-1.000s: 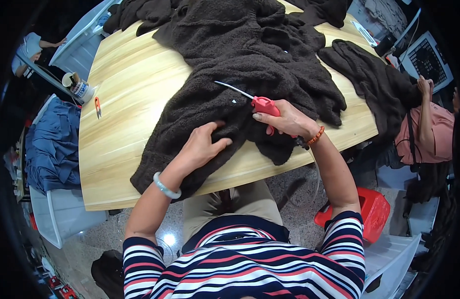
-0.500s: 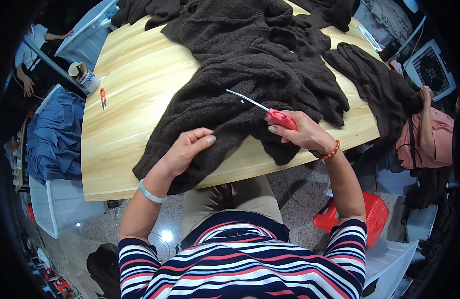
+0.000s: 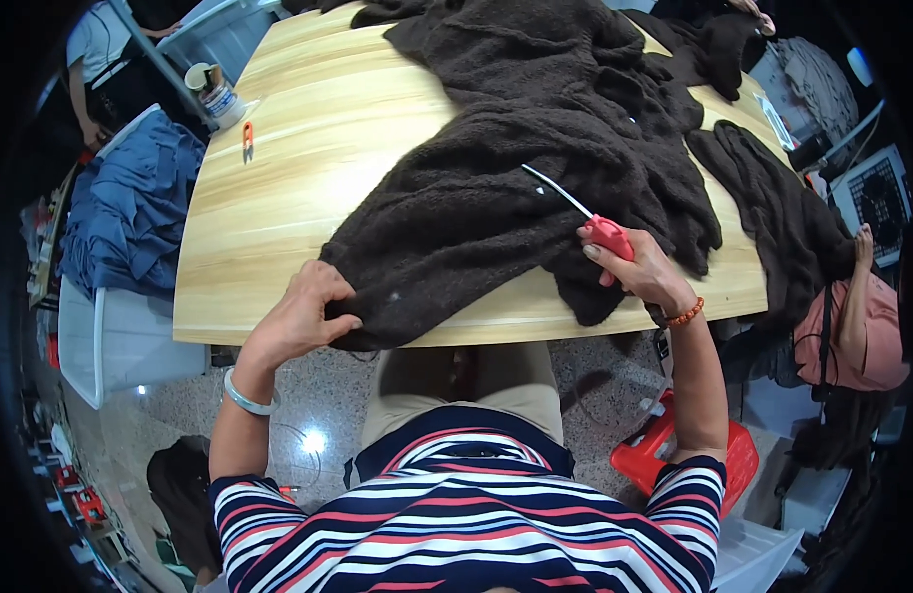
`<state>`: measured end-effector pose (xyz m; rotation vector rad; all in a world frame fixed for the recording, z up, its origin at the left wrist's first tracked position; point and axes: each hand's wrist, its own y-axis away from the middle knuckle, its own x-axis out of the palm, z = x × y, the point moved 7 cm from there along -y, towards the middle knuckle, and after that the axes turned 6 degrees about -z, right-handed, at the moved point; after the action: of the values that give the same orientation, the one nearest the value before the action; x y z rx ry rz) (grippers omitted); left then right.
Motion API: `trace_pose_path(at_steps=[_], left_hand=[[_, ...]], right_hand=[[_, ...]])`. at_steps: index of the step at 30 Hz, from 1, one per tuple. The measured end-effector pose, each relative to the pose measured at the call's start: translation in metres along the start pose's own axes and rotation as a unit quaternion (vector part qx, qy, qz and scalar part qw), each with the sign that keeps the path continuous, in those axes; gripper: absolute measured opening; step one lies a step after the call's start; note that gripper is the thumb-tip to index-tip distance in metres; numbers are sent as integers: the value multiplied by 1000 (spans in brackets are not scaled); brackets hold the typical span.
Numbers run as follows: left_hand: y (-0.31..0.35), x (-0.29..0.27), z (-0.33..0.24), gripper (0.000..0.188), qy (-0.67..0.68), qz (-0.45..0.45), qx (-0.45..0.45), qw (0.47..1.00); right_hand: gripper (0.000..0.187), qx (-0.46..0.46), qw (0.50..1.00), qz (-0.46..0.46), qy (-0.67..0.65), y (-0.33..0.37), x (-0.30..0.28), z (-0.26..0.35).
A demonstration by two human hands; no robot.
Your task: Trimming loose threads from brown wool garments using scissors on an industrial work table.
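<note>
A dark brown fleecy garment lies spread over the wooden table, one end reaching to the near edge. My left hand grips that near-left end, fingers curled over the cloth and thumb below. In my right hand is a pair of red-handled scissors, its long slim metal blades pointing up and left over the garment. The blades look closed together. A small white speck shows on the cloth beside them. Part of the handle is hidden by my fingers.
Orange-handled thread snips lie on the table's left side, near a tub of tools. Blue cloth fills a white bin at left. A red stool stands below right. Co-workers are at the far left and right.
My left hand has moved left and taken hold of the garment's end, pulling the cloth smoother. The view has shifted; the scissors are still in my right hand over the cloth.
</note>
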<state>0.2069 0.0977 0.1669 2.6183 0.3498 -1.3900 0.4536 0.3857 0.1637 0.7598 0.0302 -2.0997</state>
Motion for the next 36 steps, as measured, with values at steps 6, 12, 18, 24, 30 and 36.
trace_pose_path(at_steps=[6,12,18,24,30,36], left_hand=[[2,11,35,16,371,3,-154,916],[-21,36,25,30,334,-36,-147,930],[-34,49,15,43,181,-22,-129,975],[-28,58,26,32,312,-70,-169,932],[-25,52,20,22,228,-131,-79,962],[-19,55,30,21,222,-143,-81,961]], right_hand=[[36,-37,999,1,16,6,2,6],[32,-46,998,27,-18,15,16,12],[31,-146,987,44,59,27,28,26],[37,-160,971,87,152,59,54,44],[39,-151,942,120,274,74,85,59],[35,-152,938,131,282,76,103,68]])
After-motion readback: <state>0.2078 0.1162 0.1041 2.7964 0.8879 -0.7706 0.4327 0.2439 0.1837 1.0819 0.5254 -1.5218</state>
